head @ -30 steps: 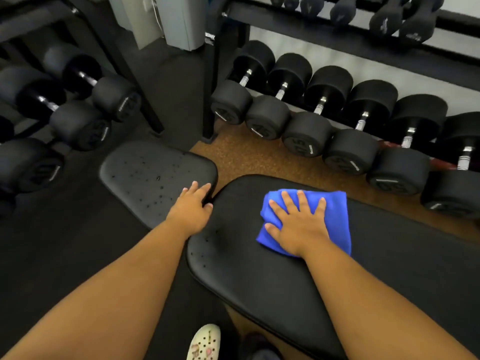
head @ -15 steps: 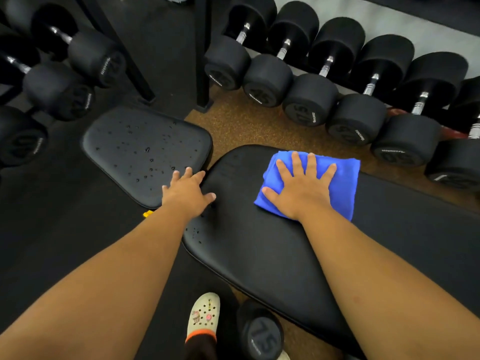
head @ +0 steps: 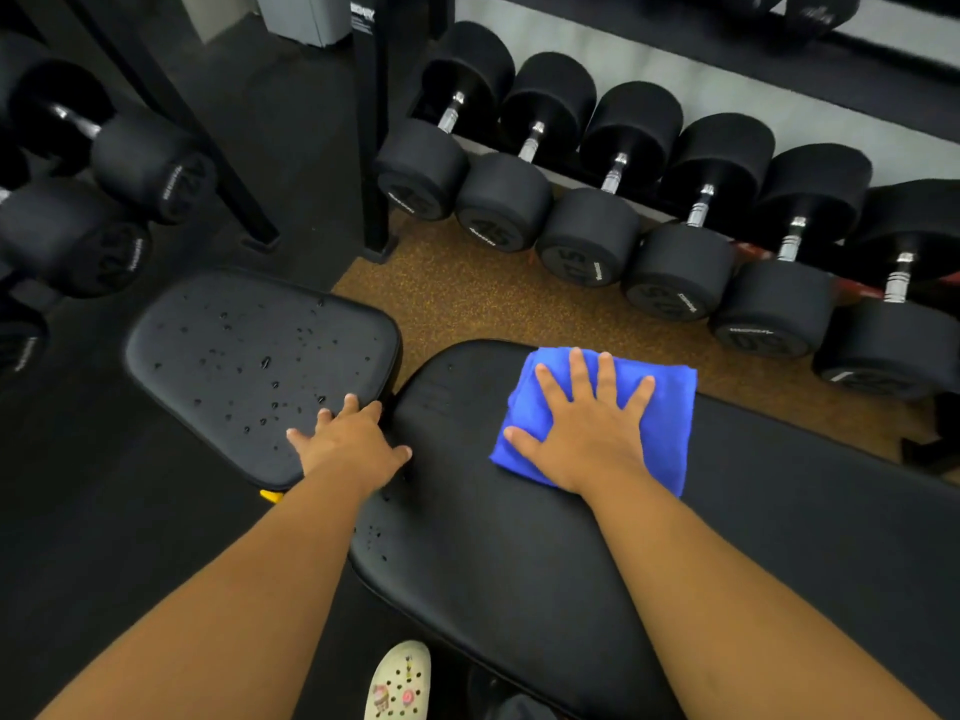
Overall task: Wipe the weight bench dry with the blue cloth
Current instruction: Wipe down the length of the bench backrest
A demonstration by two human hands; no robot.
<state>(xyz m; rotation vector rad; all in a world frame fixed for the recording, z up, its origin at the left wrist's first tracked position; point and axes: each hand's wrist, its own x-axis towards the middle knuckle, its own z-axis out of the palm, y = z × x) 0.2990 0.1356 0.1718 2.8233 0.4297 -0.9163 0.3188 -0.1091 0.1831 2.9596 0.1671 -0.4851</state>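
The black weight bench has a long back pad and a separate seat pad to its left. Water drops dot the seat pad and the back pad's near-left corner. A folded blue cloth lies on the far end of the back pad. My right hand presses flat on the cloth with fingers spread. My left hand rests over the gap between the two pads, fingers apart, holding nothing.
A rack of black dumbbells runs along the far side behind the bench, and more dumbbells sit at the left. A rack post stands on the brown speckled floor. My white shoe shows at the bottom.
My right hand has slid the cloth toward the far edge of the back pad. My left hand has stayed at the gap between the pads. The view shifted.
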